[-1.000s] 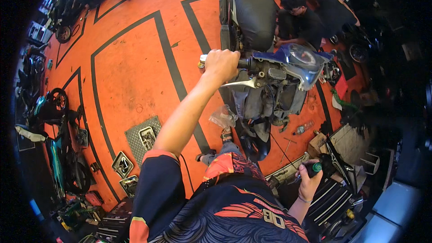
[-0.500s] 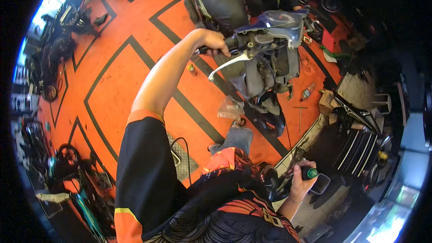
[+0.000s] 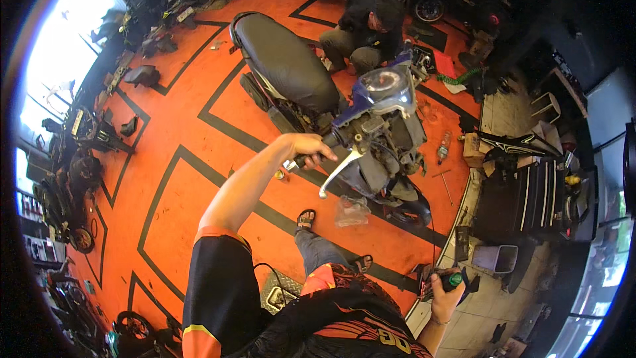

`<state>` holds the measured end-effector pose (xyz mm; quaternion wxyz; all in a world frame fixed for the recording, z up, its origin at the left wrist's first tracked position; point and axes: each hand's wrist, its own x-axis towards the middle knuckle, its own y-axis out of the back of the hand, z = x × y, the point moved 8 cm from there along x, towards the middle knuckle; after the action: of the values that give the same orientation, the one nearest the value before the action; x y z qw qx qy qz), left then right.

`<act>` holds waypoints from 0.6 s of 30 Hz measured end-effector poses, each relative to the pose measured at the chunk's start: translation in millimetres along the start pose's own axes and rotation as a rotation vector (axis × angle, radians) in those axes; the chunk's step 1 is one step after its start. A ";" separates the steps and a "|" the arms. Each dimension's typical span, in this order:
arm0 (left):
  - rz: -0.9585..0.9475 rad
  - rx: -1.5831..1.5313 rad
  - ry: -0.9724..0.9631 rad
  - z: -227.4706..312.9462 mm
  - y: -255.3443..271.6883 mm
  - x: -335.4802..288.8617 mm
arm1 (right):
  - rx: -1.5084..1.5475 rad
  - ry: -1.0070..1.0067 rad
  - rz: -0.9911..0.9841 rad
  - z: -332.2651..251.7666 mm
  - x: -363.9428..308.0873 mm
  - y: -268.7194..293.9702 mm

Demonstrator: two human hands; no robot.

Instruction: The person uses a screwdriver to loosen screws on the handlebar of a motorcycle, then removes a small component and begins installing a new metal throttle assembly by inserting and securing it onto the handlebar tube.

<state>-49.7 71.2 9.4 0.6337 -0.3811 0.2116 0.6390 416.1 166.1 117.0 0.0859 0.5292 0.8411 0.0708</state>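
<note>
My left hand [image 3: 306,148] is closed around the scooter's rubber handlebar grip [image 3: 333,139], with the silver brake lever [image 3: 342,171] just beyond the fingers. The scooter [image 3: 371,129] stands with its front panels off, showing dark inner parts below the blue instrument cover [image 3: 392,87]. Low at the right, my right hand [image 3: 445,299] is wrapped around a dark object with a round green end [image 3: 455,280]. Its full shape is hidden by the fingers, so its kind is unclear. A thin black line runs down the floor towards this hand.
A person [image 3: 366,20] crouches beyond the scooter. A clear plastic bag [image 3: 351,212], a bottle [image 3: 444,148] and a T-shaped tool [image 3: 445,185] lie on the orange floor. A grey bin [image 3: 495,258] stands at the right, and parked motorcycles [image 3: 83,192] line the left.
The view has shifted, so more of the scooter and the crouching person shows. My feet now appear farther apart. Both hands keep their holds.
</note>
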 end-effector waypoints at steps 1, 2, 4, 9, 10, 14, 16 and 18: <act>-0.020 -0.029 0.005 3.0 -3.6 -3.2 | 0.004 -0.022 0.022 3.0 2.8 -6.9; -0.018 -0.052 0.024 8.9 -12.0 -12.8 | -0.065 0.055 0.029 1.5 8.3 -12.3; -0.127 -0.129 0.013 -12.0 -1.5 -0.5 | -0.100 0.035 0.101 -15.0 13.0 -47.1; -0.292 -0.241 -0.083 2.7 -15.5 -6.3 | -0.097 -0.007 0.192 -15.4 18.7 -119.2; -0.351 -0.271 -0.056 5.4 -20.9 -7.1 | -0.068 0.012 0.219 -20.2 16.5 -132.8; -0.447 -0.308 -0.053 -1.1 -18.5 4.7 | -0.297 0.063 0.209 -31.1 3.1 -185.6; -0.649 -0.422 -0.102 -5.2 -25.8 5.3 | -0.524 -0.006 0.051 -16.4 -5.2 -210.9; -0.829 -0.647 -0.132 -5.1 -32.1 2.2 | -0.630 0.015 0.055 -23.7 -11.9 -232.2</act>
<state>-17.1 72.2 11.5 0.6952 -0.5679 -0.2049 0.3901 212.0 54.8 92.1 0.2373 0.4985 0.7638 0.3342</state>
